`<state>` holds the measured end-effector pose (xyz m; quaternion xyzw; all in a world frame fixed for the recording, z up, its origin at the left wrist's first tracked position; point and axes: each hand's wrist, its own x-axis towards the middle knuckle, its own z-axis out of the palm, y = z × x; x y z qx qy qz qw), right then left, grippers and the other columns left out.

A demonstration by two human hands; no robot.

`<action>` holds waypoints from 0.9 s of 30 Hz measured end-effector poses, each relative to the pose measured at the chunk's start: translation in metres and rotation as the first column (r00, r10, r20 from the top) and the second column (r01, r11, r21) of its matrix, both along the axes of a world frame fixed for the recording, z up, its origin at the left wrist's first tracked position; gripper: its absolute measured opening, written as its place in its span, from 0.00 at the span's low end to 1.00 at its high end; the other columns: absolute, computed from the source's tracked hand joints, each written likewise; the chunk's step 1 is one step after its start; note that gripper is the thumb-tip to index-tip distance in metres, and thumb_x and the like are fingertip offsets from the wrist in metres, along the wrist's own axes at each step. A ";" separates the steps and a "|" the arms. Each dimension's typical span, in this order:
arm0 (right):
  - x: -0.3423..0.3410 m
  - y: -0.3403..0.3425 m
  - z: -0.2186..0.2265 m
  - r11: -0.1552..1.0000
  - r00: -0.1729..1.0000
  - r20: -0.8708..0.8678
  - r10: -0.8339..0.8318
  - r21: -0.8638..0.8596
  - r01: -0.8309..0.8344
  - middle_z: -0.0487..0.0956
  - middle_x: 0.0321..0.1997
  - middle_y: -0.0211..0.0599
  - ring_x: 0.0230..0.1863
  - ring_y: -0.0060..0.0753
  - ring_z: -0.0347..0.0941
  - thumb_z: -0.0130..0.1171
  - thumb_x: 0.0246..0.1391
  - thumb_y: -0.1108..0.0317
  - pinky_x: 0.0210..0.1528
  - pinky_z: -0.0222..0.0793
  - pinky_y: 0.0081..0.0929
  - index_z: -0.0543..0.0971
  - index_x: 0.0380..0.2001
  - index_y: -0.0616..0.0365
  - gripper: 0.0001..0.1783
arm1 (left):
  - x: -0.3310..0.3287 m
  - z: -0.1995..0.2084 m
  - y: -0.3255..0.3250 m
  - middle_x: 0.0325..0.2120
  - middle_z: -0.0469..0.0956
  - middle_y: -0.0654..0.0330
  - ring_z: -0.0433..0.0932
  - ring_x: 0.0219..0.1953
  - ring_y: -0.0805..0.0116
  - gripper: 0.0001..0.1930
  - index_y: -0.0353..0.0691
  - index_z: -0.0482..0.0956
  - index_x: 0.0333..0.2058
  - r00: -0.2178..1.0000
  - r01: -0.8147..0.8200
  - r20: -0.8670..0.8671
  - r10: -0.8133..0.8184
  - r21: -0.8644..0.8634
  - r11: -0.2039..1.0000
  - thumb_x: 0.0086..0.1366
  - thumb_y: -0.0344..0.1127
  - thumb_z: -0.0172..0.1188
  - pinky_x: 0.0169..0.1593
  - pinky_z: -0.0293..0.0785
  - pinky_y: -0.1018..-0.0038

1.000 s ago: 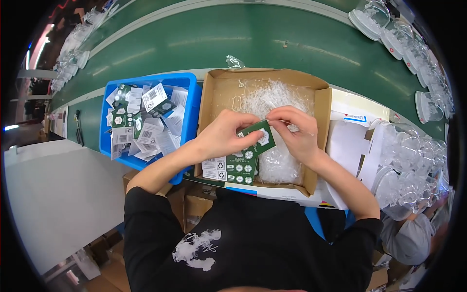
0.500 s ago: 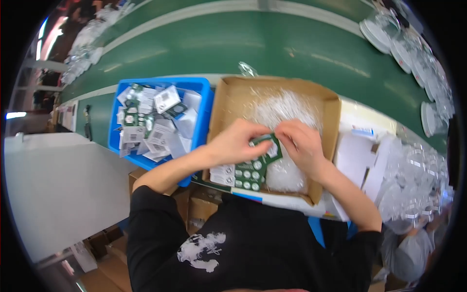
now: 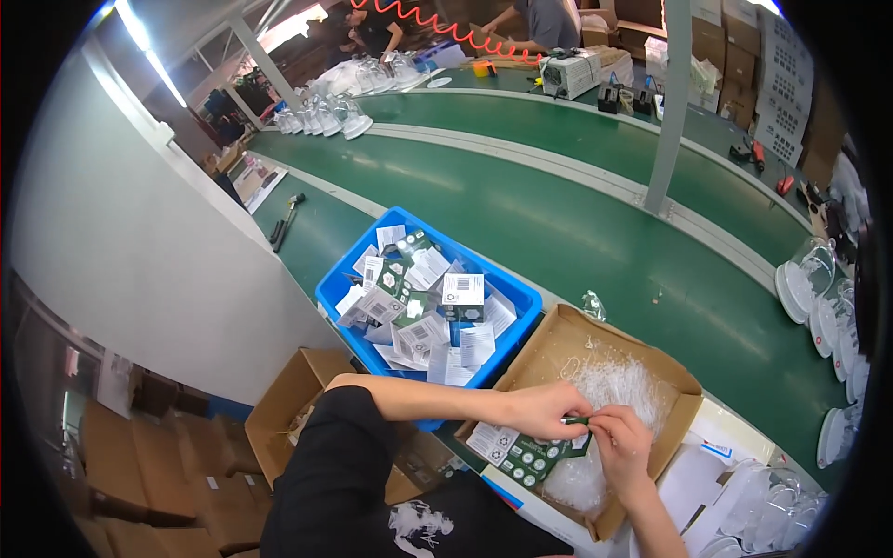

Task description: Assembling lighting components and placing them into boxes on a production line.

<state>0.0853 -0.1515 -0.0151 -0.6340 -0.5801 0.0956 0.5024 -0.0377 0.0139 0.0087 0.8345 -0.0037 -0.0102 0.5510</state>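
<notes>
Over a shallow cardboard tray [image 3: 684,392], my left hand [image 3: 549,409] grips a green and white printed card [image 3: 532,459] by its upper edge. My right hand [image 3: 621,448] is pinched at the card's right corner, its fingertips against those of the left. Whatever lies between the right fingertips is too small to make out. Beneath and behind the hands, the tray holds a heap of thin clear plastic strands [image 3: 625,379]. To the left stands a blue plastic bin [image 3: 523,321] full of similar cards [image 3: 420,337].
A green work surface [image 3: 577,219] runs behind the bin and tray. Clear domed items on white bases [image 3: 795,293] line the right side; more domed pieces [image 3: 326,116] stand far left. Open cardboard boxes [image 3: 293,395] sit lower left. A co-worker [image 3: 549,23] is across the bench.
The view has swung up and to the left, bringing the far bench and people into sight. Both hands stay together at the card's upper edge, over the tray.
</notes>
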 end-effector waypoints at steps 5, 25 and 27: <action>0.007 0.005 -0.004 0.996 0.966 -0.244 -0.087 -0.039 0.080 0.79 0.35 0.38 0.33 0.32 0.77 0.64 0.45 0.81 0.30 0.72 0.22 0.81 0.29 0.62 0.06 | 0.008 0.000 0.003 0.16 0.71 0.55 0.72 0.20 0.69 0.12 0.32 0.76 0.35 0.998 0.024 -0.054 -0.024 0.000 1.000 0.63 0.38 0.56 0.26 0.67 0.69; 0.010 -0.001 -0.005 1.000 0.940 -0.340 0.006 0.021 0.001 0.80 0.33 0.40 0.33 0.32 0.77 0.67 0.41 0.81 0.36 0.73 0.24 0.83 0.29 0.62 0.08 | 0.010 -0.027 0.011 0.27 0.74 0.70 0.73 0.28 0.83 0.11 0.44 0.73 0.37 0.900 -0.052 -0.326 -0.289 -0.739 0.672 0.71 0.45 0.51 0.34 0.73 0.84; 0.011 -0.002 -0.008 0.999 0.954 -0.300 -0.025 0.011 0.030 0.80 0.33 0.40 0.34 0.33 0.77 0.66 0.42 0.80 0.37 0.73 0.24 0.83 0.29 0.62 0.07 | 0.011 -0.030 0.011 0.26 0.74 0.70 0.73 0.27 0.83 0.11 0.44 0.73 0.37 0.911 -0.052 -0.316 -0.266 -0.726 0.686 0.71 0.45 0.51 0.33 0.73 0.85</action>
